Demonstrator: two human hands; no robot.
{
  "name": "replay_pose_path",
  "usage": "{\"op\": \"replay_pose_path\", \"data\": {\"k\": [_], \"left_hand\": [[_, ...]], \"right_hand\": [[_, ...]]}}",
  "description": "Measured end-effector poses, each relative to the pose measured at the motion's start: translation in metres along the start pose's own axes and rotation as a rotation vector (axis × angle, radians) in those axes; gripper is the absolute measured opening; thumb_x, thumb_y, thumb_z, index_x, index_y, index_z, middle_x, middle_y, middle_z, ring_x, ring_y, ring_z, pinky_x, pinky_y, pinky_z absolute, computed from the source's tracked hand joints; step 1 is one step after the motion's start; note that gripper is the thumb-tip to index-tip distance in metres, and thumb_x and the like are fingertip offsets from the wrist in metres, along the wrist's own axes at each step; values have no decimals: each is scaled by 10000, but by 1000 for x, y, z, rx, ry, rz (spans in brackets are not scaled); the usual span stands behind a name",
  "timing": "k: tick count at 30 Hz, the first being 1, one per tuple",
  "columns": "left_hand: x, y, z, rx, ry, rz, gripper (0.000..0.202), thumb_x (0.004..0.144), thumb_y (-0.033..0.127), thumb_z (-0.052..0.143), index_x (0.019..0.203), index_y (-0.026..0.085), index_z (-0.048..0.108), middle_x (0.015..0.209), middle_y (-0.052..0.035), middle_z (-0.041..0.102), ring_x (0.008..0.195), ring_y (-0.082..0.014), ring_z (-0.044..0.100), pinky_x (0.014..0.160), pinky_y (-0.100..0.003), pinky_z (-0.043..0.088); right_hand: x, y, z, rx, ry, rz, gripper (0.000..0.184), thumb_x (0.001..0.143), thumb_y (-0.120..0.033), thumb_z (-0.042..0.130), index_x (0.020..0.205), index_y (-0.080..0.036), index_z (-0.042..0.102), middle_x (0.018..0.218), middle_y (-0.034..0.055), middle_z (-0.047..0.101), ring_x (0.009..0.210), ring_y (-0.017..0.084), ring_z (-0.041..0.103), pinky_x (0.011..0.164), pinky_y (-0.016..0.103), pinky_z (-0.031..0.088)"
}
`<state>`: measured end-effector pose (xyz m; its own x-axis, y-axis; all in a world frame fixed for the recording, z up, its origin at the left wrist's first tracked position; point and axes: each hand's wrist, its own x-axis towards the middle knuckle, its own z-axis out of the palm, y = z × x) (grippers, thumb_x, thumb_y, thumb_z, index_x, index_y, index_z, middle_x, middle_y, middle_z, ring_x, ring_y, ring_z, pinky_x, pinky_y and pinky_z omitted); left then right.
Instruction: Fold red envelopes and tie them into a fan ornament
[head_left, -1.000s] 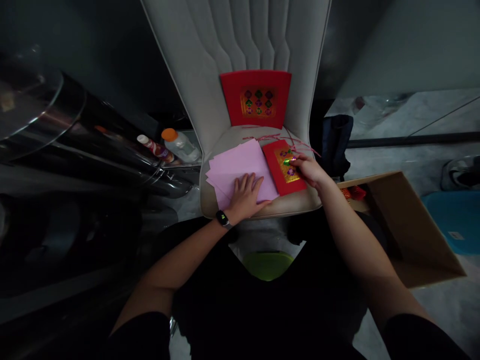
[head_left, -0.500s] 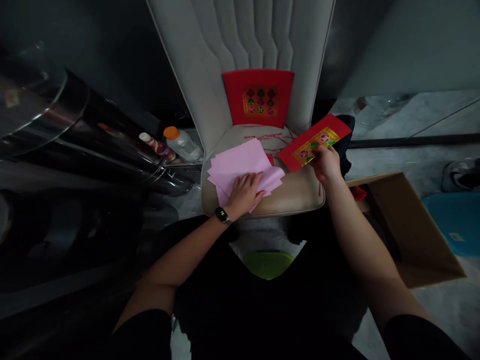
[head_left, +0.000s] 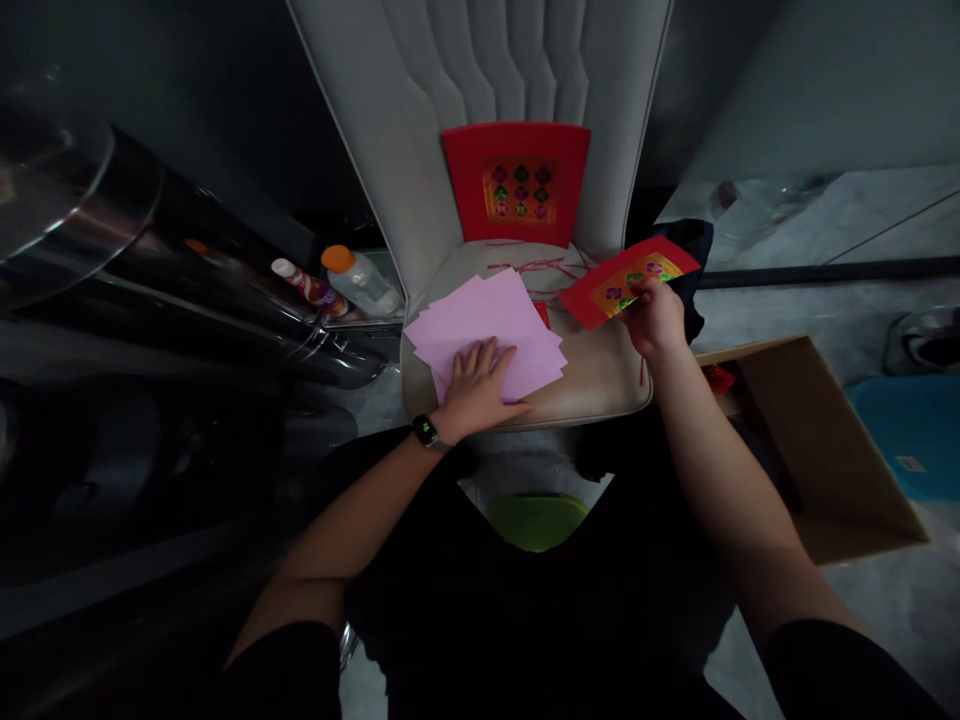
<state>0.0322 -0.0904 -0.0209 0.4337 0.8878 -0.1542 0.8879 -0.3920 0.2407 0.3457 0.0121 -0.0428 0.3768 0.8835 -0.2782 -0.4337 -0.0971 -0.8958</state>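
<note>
Pink sheets of paper (head_left: 487, 310) lie fanned out on the seat of a pale padded chair (head_left: 592, 375). My left hand (head_left: 478, 388) rests on their near edge with its fingers spread. Off the seat's right side, my right hand (head_left: 655, 312) grips a red envelope (head_left: 589, 300) with a gold panel and coloured patterns, thumb on top. A larger red sheet (head_left: 517, 140) with a similar gold panel leans against the backrest. Thin red strings (head_left: 536, 264) lie behind the pink paper, and a small red piece (head_left: 541, 314) shows at its right edge.
An open cardboard box (head_left: 832, 440) stands on the floor at the right, beside a blue plastic item (head_left: 900, 430). Left of the chair are an orange-capped bottle (head_left: 361, 280) and a white-capped bottle (head_left: 311, 288). Something green (head_left: 536, 520) lies below the seat.
The near right part of the top pink sheet, curled up before, now lies flat. My left hand has shifted slightly left and its fingers have spread. My right hand still holds the envelope.
</note>
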Motion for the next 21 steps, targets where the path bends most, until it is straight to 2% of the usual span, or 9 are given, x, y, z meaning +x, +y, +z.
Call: {"op": "replay_pose_path", "data": {"k": [2,4,11,16,18,21], "left_hand": [[-1,1,8,25,-29,0,1097,776,696,779,1635,184,329,1740,-233,223,1595,-485,205,1252,-697,189],[-1,0,10,31,-43,6,1071,794,689,760,1632,177,334,1743,-234,215,1599,-489,187,1255,-701,176],[3,-2,-3,48,-45,58,783,858,543,716,1525,191,508,1685,-164,383,1549,-462,304,1257,-641,234],[5,-3,-3,55,1,74,746,848,474,715,1510,187,524,1657,-157,423,1515,-423,353,1249,-610,258],[6,-4,-4,54,17,76,729,852,464,711,1506,199,528,1639,-148,446,1500,-412,374,1241,-596,275],[9,-6,-5,53,42,69,687,875,465,687,1495,212,534,1607,-140,483,1471,-392,415,1222,-564,313]], "right_hand": [[-1,0,1,16,24,29,221,710,-268,676,898,-236,564,794,-43,670,694,164,691,514,280,582],[-4,-2,3,7,41,42,227,709,-273,677,903,-235,564,796,-44,671,683,163,690,516,282,582],[-8,-5,5,-53,15,49,241,718,-298,686,892,-246,527,716,-67,619,578,145,637,476,270,547],[-12,-6,4,-55,44,71,235,683,-196,635,901,-246,562,730,-60,656,606,154,652,476,260,544],[-16,-5,7,-22,-33,134,256,673,-176,623,918,-241,587,762,-42,692,652,167,679,536,285,592],[-24,-2,15,59,-243,293,260,702,-216,628,961,-239,622,826,1,751,755,209,729,689,377,664]]}}
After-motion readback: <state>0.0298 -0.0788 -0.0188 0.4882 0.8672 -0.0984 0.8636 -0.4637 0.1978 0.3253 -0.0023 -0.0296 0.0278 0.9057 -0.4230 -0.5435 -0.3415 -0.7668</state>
